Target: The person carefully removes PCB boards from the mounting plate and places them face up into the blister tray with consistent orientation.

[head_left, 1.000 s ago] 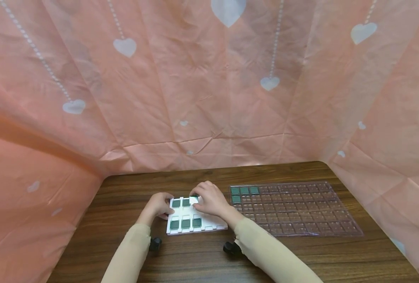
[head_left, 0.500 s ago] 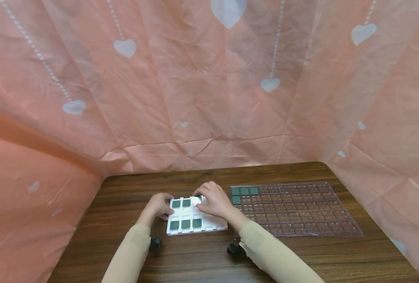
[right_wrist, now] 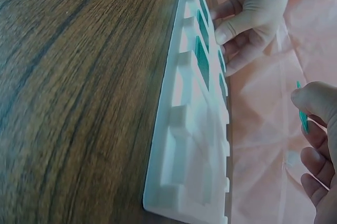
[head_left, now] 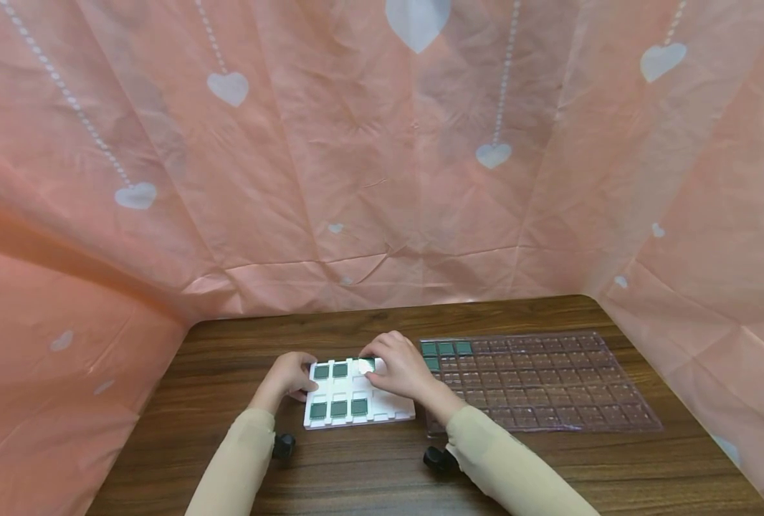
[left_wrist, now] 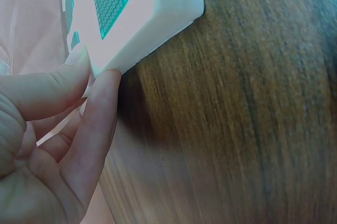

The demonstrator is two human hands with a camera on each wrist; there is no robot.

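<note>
My left hand pinches the left edge of a white tray between thumb and fingers. My right hand is over the tray's back side, its thumb and finger pinching a small thin green circuit board, seen edge-on in the right wrist view. From the head this board looks pale with glare. Several more green circuit boards sit in the tray's pockets, two in the back row and three in the front. The right-hand pockets of the front row hold none.
To the right lies a clear plastic blister tray with many square pockets. Several green boards fill its back-left corner. Both trays rest on a dark wooden table. A pink curtain hangs around the table.
My right hand has shifted a little to the right with the circuit board, above the white tray. My left hand and the tray have stayed in place.
</note>
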